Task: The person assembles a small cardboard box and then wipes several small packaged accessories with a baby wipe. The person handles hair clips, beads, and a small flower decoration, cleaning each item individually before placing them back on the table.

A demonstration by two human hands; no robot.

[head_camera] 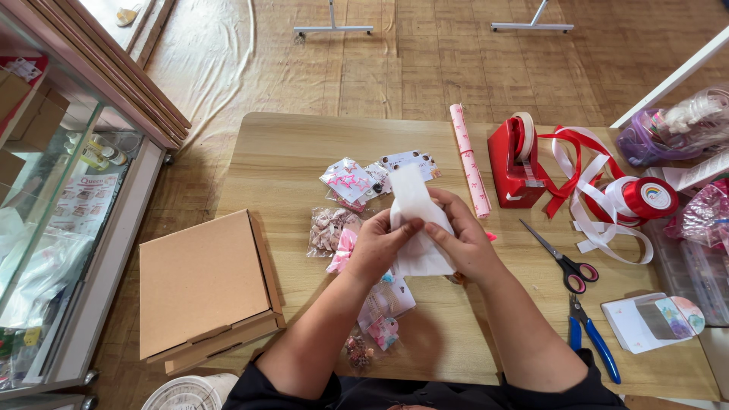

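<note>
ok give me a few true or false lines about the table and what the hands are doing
1. Both hands, left hand and right hand, hold a white bag. True.
2. The scissors have blue handles. False: red and black handles; the blue-handled tool is the pliers.
3. The tape dispenser is red. True.
4. The cardboard box stands open. False: its lid is shut.
5. The rolled pink paper lies left of the dispenser. True.

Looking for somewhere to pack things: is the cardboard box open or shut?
Shut. The box lies flat at the table's left edge, its lid down and nothing inside showing.
</note>
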